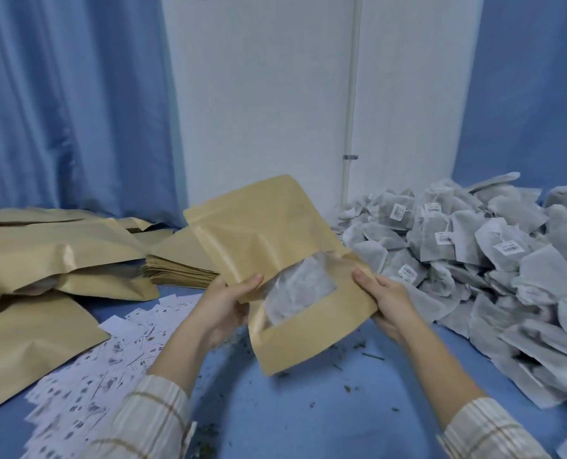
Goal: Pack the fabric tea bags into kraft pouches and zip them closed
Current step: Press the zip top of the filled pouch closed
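A kraft pouch (265,233) with a clear window is held up in the middle of the view, tilted with its top toward the far left. Grey fabric tea bags (300,286) show through the window. My left hand (229,303) grips the pouch's left edge, thumb on the front. My right hand (386,301) grips its right edge beside the window. A large heap of loose fabric tea bags (494,260) with white tags covers the table on the right.
Filled kraft pouches (50,256) lie piled at the left, with a stack of flat empty pouches (179,263) behind them. Printed white paper slips (103,366) spread over the blue table (308,409) at the lower left. Tea crumbs dot the table. Blue curtains and a white wall stand behind.
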{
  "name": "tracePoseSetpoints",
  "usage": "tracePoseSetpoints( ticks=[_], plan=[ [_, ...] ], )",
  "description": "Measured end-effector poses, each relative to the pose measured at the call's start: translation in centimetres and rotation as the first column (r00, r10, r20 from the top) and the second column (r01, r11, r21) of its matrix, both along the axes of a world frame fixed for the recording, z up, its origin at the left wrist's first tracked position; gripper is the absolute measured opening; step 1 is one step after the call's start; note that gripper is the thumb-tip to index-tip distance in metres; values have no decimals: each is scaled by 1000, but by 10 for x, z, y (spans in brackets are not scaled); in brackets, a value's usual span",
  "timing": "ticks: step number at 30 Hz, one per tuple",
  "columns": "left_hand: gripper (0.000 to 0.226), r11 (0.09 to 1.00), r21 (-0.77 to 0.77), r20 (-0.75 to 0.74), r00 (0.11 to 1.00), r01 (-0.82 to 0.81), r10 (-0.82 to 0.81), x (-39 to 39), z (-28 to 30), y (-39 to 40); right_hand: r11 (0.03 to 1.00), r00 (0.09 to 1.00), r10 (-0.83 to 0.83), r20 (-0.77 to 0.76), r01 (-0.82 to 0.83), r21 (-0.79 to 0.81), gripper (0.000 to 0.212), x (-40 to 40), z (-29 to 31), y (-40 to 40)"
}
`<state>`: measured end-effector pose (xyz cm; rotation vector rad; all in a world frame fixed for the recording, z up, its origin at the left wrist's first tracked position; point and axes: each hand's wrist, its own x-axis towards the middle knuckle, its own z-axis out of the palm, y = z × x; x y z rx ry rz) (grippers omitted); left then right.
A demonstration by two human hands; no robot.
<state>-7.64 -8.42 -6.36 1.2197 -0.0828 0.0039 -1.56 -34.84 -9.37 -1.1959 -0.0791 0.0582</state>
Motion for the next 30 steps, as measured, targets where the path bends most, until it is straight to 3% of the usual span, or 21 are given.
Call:
tracePoseSetpoints(
  ticks=[4,7,9,13,16,18,20,21,25,27,30],
  plan=[
    [39,946,-298,-23,992,-127,126,2,-9,-8,889,994,88,69,-110,445,51,-10,-5,16],
    [31,904,-397,13,984,-160,179,1,-11,-13,898,959,253,125,-281,339,40,-24,-11,46],
    [34,891,-414,27,976,-184,215,-2,-11,-9,914,960,255,118,-279,293,26,-28,-6,73],
    [44,926,-358,146,972,-119,181,-7,6,26,842,969,195,155,-246,480,32,-20,24,138],
    [57,893,-439,161,970,-95,183,1,15,58,765,955,290,63,-270,584,30,-1,68,229],
    [60,843,-530,137,972,-89,189,11,15,75,803,882,470,-19,-418,424,50,1,106,298],
    [59,797,-594,131,965,-108,228,21,8,91,788,790,611,-45,-603,123,75,1,126,350],
    [58,781,-609,102,963,-137,249,26,4,99,778,778,625,-66,-627,-23,77,5,126,366],
    [51,811,-468,-144,935,-352,323,48,-12,117,811,925,377,39,-309,-497,53,46,81,361],
    [37,840,-380,-228,919,-388,321,56,-20,110,692,944,300,135,-118,-712,50,69,49,338],
    [30,850,-360,-311,908,-386,280,69,-29,95,313,909,281,308,216,-925,48,104,6,299]
  ],
)
